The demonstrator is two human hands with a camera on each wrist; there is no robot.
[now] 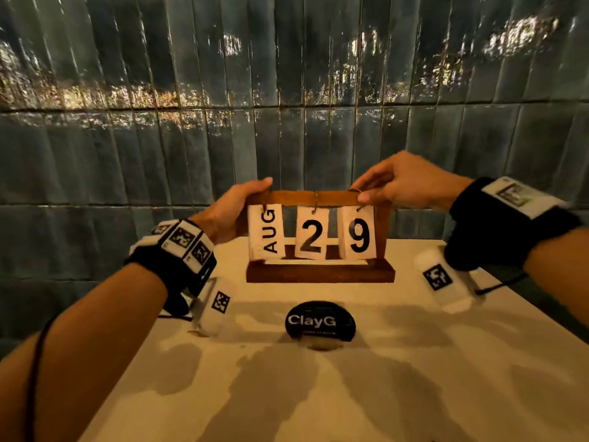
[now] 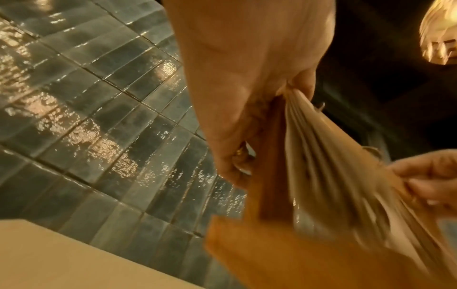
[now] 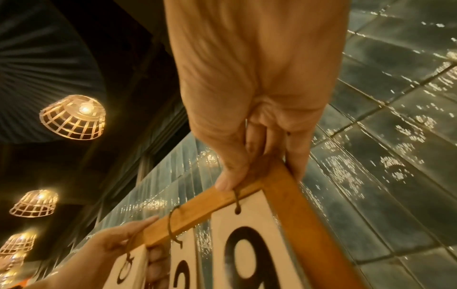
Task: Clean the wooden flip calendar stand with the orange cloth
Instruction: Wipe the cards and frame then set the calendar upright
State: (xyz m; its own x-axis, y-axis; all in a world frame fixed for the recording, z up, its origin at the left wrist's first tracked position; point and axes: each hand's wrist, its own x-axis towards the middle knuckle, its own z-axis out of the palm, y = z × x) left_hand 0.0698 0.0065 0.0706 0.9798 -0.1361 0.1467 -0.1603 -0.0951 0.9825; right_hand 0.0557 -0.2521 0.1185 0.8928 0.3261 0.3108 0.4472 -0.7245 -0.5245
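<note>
Glossy tiled wall — pale table below.

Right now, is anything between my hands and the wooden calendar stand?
Nothing visible. The left hand already grips the left end of the calendar stand top bar, and the right hand pinches the right end. The round black ClayG item sits on the table nearer you, clear of both.

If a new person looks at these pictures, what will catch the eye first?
The wooden flip calendar stand at the centre, with cards reading AUG 29, gripped at its top bar by the left hand and the right hand. In front lies a black round ClayG disc on the pale table.
</note>
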